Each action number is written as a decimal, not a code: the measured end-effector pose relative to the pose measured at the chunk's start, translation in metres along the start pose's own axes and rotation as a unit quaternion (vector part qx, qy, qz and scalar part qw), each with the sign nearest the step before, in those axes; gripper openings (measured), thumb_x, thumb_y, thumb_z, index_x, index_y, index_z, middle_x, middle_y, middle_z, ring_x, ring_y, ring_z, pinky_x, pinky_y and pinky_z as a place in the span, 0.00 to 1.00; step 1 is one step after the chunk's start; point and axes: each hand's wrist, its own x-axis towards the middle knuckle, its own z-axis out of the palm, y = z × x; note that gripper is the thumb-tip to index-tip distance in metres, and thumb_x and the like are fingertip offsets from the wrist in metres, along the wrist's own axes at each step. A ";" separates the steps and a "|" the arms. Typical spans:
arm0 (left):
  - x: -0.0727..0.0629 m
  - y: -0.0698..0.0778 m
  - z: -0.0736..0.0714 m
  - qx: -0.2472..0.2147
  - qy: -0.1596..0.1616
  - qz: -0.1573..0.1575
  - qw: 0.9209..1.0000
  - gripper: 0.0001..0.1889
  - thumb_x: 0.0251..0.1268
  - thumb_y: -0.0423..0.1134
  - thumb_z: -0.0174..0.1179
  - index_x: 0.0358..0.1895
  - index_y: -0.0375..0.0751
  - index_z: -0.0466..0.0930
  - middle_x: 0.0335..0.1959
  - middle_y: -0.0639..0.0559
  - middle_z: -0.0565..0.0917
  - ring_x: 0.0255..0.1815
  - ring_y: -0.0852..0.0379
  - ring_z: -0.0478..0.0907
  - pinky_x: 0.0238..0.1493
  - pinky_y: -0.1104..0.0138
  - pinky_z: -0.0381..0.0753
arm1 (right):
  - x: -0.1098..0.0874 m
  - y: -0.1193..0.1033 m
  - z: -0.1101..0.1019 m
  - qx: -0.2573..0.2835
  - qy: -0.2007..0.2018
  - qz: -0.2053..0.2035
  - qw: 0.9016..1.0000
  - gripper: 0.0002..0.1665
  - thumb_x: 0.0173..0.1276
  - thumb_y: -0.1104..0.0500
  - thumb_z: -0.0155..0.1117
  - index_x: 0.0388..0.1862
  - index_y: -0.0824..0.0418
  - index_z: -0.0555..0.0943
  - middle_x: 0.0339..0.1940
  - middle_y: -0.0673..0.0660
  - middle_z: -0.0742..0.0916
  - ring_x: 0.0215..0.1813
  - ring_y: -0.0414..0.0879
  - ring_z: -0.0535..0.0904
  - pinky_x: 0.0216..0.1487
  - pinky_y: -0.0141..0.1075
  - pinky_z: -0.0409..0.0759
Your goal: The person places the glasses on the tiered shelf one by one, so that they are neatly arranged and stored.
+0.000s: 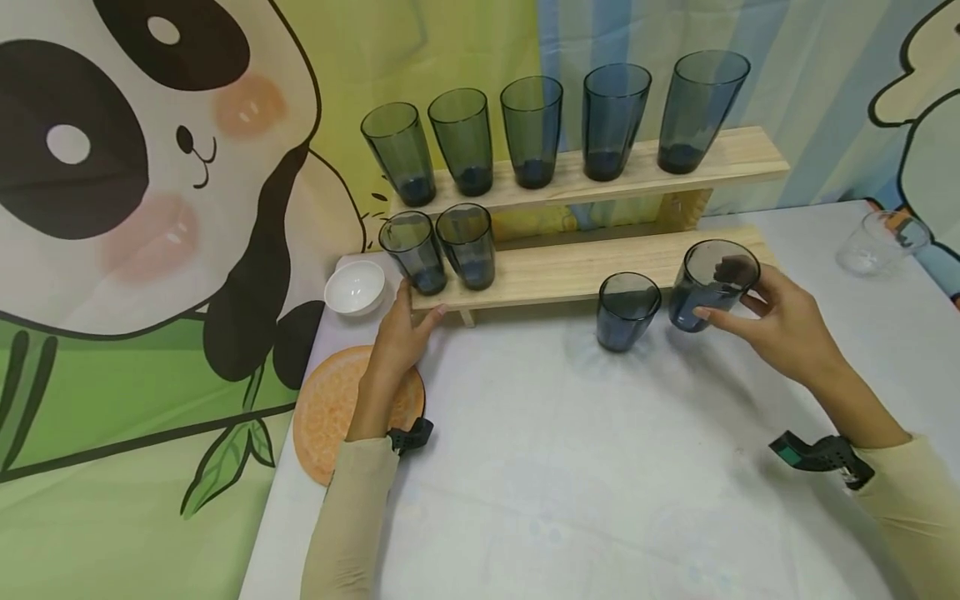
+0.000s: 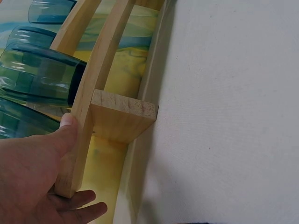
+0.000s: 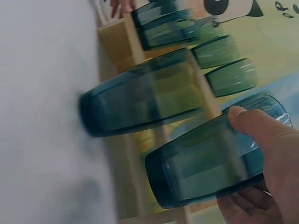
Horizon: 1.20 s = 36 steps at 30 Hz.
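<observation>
My right hand holds a blue-grey glass tumbler upright at the front of the lower shelf, thumb on one side and fingers round the other. In the right wrist view its thumb lies along the held tumbler. Another tumbler stands on the table just left of it. My left hand grips the left end of the two-tier wooden shelf; in the left wrist view the thumb is on the board and fingers are beneath it. Two tumblers stand on the lower tier beside that hand.
Several matching tumblers line the upper tier. A small white bowl and a round orange mat lie at the left. A clear glass stands at the far right of the white-covered table.
</observation>
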 end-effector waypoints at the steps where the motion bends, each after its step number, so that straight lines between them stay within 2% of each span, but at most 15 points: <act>1: 0.000 0.000 0.000 0.000 0.000 -0.001 1.000 0.54 0.77 0.67 0.56 0.88 0.40 0.35 0.87 0.37 0.49 0.87 0.38 0.50 0.83 0.44 0.54 | 0.002 -0.004 -0.003 -0.004 0.006 0.000 1.000 0.42 0.66 0.58 0.81 0.76 0.57 0.73 0.70 0.58 0.79 0.70 0.30 0.72 0.63 0.14 0.69; 6: 0.001 -0.001 0.002 -0.001 0.001 -0.002 1.000 0.54 0.77 0.67 0.55 0.88 0.39 0.36 0.87 0.36 0.49 0.87 0.38 0.50 0.83 0.44 0.54 | 0.018 -0.028 -0.014 -0.011 0.039 -0.019 0.999 0.39 0.66 0.57 0.81 0.74 0.56 0.76 0.64 0.51 0.81 0.67 0.28 0.74 0.65 0.16 0.70; 9: 0.001 -0.001 0.002 -0.003 0.001 -0.002 1.000 0.54 0.77 0.68 0.55 0.88 0.40 0.36 0.87 0.37 0.49 0.87 0.38 0.50 0.83 0.45 0.54 | 0.029 -0.042 -0.015 -0.015 0.047 -0.028 0.998 0.36 0.66 0.55 0.81 0.71 0.54 0.77 0.63 0.49 0.80 0.68 0.31 0.75 0.67 0.19 0.71; 13: 0.001 -0.001 0.003 -0.005 0.000 -0.002 1.000 0.54 0.77 0.68 0.55 0.88 0.40 0.36 0.87 0.37 0.49 0.87 0.38 0.50 0.83 0.44 0.54 | 0.044 -0.058 -0.011 -0.010 0.041 -0.036 0.998 0.38 0.67 0.53 0.80 0.74 0.49 0.76 0.66 0.53 0.80 0.73 0.38 0.76 0.70 0.24 0.72; 16: 0.001 -0.001 0.002 -0.006 0.001 -0.001 1.000 0.54 0.76 0.68 0.56 0.88 0.41 0.36 0.87 0.37 0.49 0.87 0.38 0.50 0.83 0.44 0.54 | 0.056 -0.069 -0.004 -0.003 0.027 -0.038 0.999 0.41 0.67 0.51 0.80 0.77 0.49 0.74 0.70 0.57 0.80 0.76 0.46 0.75 0.72 0.28 0.73; 20: 0.001 -0.001 0.003 -0.006 0.003 0.000 1.000 0.54 0.76 0.68 0.56 0.88 0.41 0.37 0.87 0.38 0.50 0.86 0.38 0.51 0.83 0.45 0.55 | 0.068 -0.082 0.006 0.000 0.004 -0.023 1.000 0.44 0.67 0.47 0.80 0.78 0.53 0.71 0.72 0.61 0.79 0.77 0.55 0.73 0.75 0.37 0.73; 26: 0.001 -0.002 0.002 0.001 0.003 0.000 1.000 0.54 0.76 0.68 0.55 0.88 0.42 0.37 0.87 0.38 0.50 0.86 0.38 0.52 0.83 0.44 0.56 | 0.080 -0.108 0.023 0.020 -0.031 -0.002 0.999 0.43 0.67 0.44 0.79 0.71 0.60 0.69 0.69 0.64 0.79 0.76 0.63 0.75 0.72 0.57 0.75; 34: 0.000 -0.002 0.000 0.008 0.000 -0.003 1.000 0.55 0.76 0.69 0.55 0.88 0.42 0.36 0.87 0.37 0.50 0.86 0.37 0.51 0.83 0.43 0.55 | 0.095 -0.137 0.054 0.025 -0.093 -0.030 0.995 0.48 0.65 0.47 0.81 0.72 0.64 0.66 0.68 0.65 0.77 0.74 0.63 0.75 0.64 0.58 0.77; 36: 0.001 -0.003 0.000 0.008 0.001 -0.002 1.000 0.55 0.76 0.69 0.55 0.88 0.42 0.36 0.87 0.38 0.50 0.86 0.37 0.51 0.83 0.43 0.55 | 0.100 -0.140 0.063 0.020 -0.112 -0.041 0.993 0.51 0.64 0.47 0.81 0.76 0.65 0.64 0.67 0.65 0.76 0.71 0.61 0.75 0.64 0.56 0.76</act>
